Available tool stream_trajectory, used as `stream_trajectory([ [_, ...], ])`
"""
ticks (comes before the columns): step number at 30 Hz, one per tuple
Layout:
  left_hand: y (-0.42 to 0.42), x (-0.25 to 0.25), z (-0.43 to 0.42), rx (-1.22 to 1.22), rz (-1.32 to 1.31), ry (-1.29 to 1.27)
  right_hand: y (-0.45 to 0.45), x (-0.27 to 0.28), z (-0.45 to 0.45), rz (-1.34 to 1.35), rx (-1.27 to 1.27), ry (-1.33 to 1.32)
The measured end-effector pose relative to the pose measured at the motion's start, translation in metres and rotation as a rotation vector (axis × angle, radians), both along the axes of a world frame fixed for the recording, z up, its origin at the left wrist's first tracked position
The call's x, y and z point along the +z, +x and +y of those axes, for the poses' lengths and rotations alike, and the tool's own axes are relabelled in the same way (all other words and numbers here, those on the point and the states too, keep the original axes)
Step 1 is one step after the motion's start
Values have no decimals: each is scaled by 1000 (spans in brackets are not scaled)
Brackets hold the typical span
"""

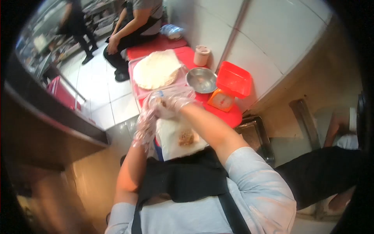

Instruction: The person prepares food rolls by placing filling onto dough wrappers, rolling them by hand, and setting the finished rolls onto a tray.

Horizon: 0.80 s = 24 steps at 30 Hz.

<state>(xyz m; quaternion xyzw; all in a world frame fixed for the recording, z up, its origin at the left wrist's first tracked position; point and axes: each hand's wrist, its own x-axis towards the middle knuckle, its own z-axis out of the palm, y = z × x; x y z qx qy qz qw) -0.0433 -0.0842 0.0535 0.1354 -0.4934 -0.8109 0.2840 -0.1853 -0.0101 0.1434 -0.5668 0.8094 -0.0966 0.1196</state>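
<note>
Both my hands wear clear plastic gloves. My left hand (148, 116) and my right hand (175, 102) are close together over the near end of a clear plastic tray, fingers curled around something pale with a brownish bit showing; gloves and blur hide what it is. Just below them lies a white wrapper sheet (168, 141), close to my apron. A lump of brown crumbly filling (186, 138) rests on that sheet. Beyond my hands, a stack of thin, pale round wrappers (156, 70) sits in the plastic tray (137, 93).
A metal bowl (201, 81), a pinkish cup (201, 55) and an orange scale (221, 101) with a red pan (234, 80) stand on the red table (230, 117) by the tiled wall. One person sits ahead; another stands farther back. Someone's dark-clothed leg (319, 171) is at right.
</note>
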Motion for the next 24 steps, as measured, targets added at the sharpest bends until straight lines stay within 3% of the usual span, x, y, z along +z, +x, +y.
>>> stream_trajectory([
  [3, 5, -22, -33, 46, -60, -109, 8, 16, 2, 41, -118, 116],
  [4, 1, -19, -30, 146, -236, -225, 10, 13, -1, 73, -133, 160],
  [5, -12, -53, -42, 98, -76, -267, 11, 6, -4, 110, -134, 197],
  [8, -32, -64, -37, 225, -392, -922, 11, -19, -18, 163, -192, 238],
  [11, -40, -62, -28, 212, -325, -649, 0, -34, -26, 104, -303, 246],
  [14, -40, -67, -26, 253, -234, -512, 7, -3, -23, -55, -353, 352],
  [17, -38, -112, -54, 348, -476, -789, 13, 5, -11, -73, -310, 324],
  [20, -39, -97, -45, 393, -324, -861, 5, -5, -8, -10, -275, 256],
  [21, -37, -90, -41, 421, -224, -1017, 3, 2, -6, -45, -297, 294],
  [24, -38, -72, -39, 392, -362, -1129, -9, 3, -5, -71, -204, 190],
])
